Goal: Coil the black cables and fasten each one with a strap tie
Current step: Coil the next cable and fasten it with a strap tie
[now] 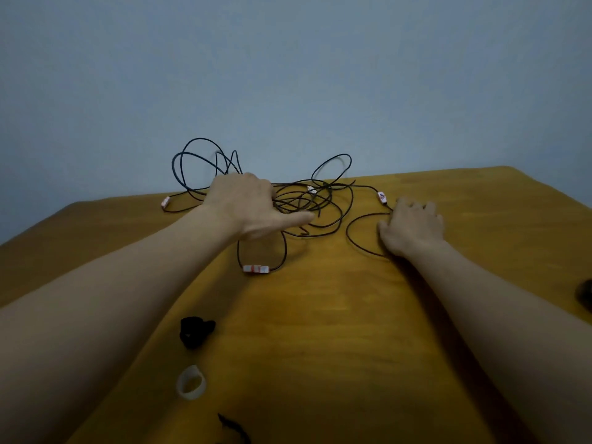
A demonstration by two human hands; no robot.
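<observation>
The cables (298,203) tangled at the fingers of the left hand (246,203) are black. The tag (382,197) just beyond the fingertips of the right hand (413,225) is white with red markings. The table (352,331) is ochre-yellow with faint wood grain; the wall (288,75) is plain pale grey-blue.

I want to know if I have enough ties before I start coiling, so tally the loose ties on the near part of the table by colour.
Black ties: 2, one bunched up and one at the bottom edge
White ties: 1
Total: 3
The dark thing at the right edge is cut off, so it is not counted.
</observation>
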